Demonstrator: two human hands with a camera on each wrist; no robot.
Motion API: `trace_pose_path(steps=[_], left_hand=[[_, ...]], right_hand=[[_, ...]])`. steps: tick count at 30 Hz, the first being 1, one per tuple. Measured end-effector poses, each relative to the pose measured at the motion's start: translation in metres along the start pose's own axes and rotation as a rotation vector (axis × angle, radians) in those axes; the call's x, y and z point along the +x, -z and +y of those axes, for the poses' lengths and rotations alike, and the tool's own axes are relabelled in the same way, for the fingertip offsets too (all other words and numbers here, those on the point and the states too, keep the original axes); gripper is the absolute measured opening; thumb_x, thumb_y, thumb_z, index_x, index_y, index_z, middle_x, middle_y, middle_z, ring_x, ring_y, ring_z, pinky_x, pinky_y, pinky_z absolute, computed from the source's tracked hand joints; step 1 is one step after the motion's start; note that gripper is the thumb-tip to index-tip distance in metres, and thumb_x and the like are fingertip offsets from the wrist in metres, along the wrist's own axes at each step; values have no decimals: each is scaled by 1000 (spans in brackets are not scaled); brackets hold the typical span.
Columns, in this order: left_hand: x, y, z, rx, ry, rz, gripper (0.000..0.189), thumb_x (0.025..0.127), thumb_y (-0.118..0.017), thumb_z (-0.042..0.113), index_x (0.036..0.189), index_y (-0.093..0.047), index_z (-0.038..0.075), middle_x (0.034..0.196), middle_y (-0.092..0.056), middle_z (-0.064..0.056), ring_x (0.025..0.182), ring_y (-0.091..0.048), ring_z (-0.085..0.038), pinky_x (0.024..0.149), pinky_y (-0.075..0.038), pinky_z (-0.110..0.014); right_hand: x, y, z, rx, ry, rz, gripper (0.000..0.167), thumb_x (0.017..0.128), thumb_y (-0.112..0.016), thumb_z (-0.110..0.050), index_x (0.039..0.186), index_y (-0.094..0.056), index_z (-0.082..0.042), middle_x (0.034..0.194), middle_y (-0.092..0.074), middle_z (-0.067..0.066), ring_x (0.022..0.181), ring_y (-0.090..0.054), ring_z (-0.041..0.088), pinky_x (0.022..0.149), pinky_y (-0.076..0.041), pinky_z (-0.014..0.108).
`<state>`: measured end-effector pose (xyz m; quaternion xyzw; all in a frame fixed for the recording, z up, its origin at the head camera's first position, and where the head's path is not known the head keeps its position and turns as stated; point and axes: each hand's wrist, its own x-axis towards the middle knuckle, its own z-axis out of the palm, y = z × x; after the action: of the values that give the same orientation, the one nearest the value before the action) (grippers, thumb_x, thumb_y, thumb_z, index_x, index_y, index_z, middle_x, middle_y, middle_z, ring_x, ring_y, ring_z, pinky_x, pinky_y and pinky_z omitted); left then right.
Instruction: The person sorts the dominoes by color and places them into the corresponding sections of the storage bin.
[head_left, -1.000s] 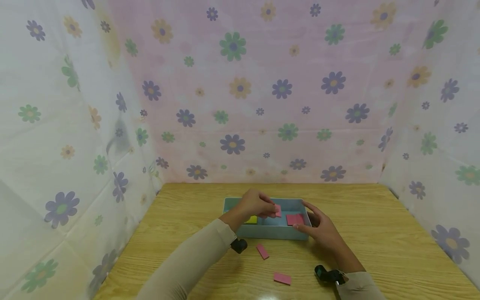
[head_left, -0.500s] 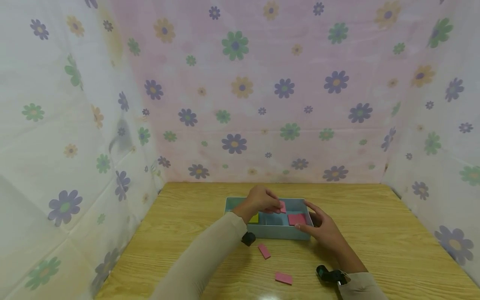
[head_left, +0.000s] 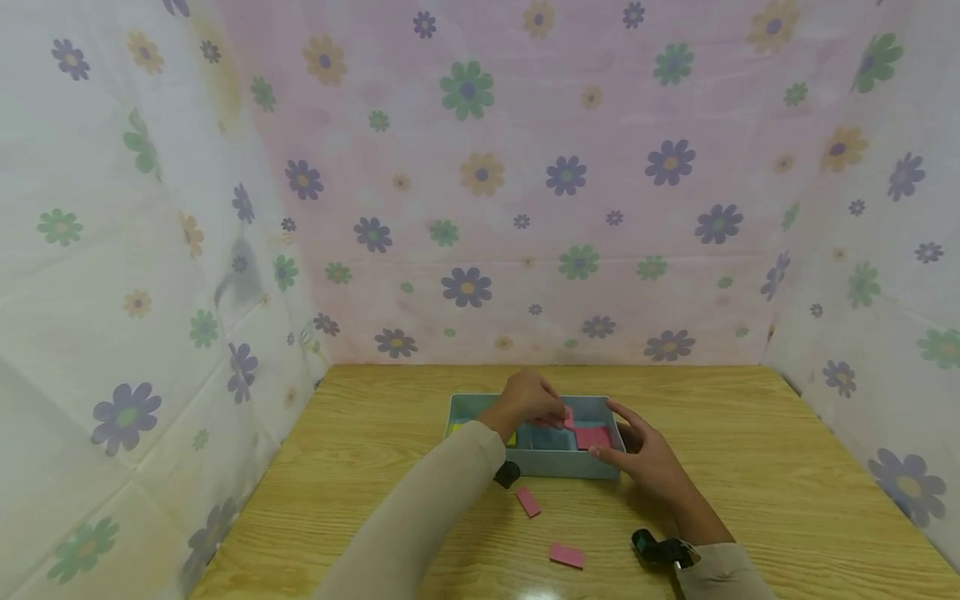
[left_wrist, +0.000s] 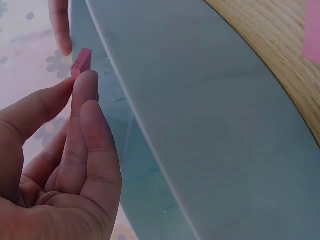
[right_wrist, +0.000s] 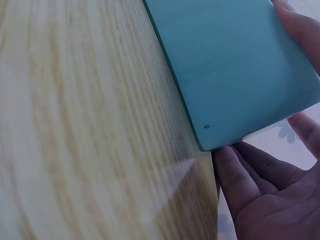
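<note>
My left hand point(head_left: 527, 400) is over a light blue divided box point(head_left: 558, 465) and pinches a small pink tile point(left_wrist: 82, 62) between thumb and fingertips. In the left wrist view this tile stands on edge, close to the box rim. Pink tiles point(head_left: 592, 438) lie flat in the box's right compartment, just below. My right hand point(head_left: 654, 462) grips the box's right end, thumb on the front rim and fingers round the far corner. The right wrist view shows its fingers point(right_wrist: 235, 175) against the end wall. Yellow pieces point(head_left: 512, 438) lie farther left in the box, partly hidden by the left arm.
Two loose pink tiles lie on the wooden table in front of the box: a nearer tile point(head_left: 567, 556) and a slanted tile point(head_left: 528, 502). Flowered cloth point(head_left: 480, 250) hangs behind the table and on both sides.
The left hand has moved slightly right with its pink tile, toward the right compartment. The right hand keeps its grip on the box end.
</note>
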<state>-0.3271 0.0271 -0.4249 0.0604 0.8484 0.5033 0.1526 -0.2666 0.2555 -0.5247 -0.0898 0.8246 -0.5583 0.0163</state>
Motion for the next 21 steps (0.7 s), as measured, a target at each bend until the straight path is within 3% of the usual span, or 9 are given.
trace_pose_path(steps=[9, 21], left_hand=[[0, -6, 3, 86, 1, 9, 8, 85, -85, 7, 80, -82, 2, 74, -78, -11, 74, -79, -26, 78, -65, -47], [18, -13, -2, 146, 11, 11, 16, 83, -86, 8, 68, -80, 7, 62, -74, -5, 65, -77, -22, 72, -65, -45]], right_hand=[[-1, 0, -1, -9, 3, 3, 88, 92, -79, -38, 164, -28, -34, 158, -43, 27, 144, -46, 46, 105, -51, 59], [-1, 0, 0, 4, 13, 8, 88, 93, -79, -36, 164, -28, -33, 157, -45, 27, 142, -48, 46, 105, -51, 59]])
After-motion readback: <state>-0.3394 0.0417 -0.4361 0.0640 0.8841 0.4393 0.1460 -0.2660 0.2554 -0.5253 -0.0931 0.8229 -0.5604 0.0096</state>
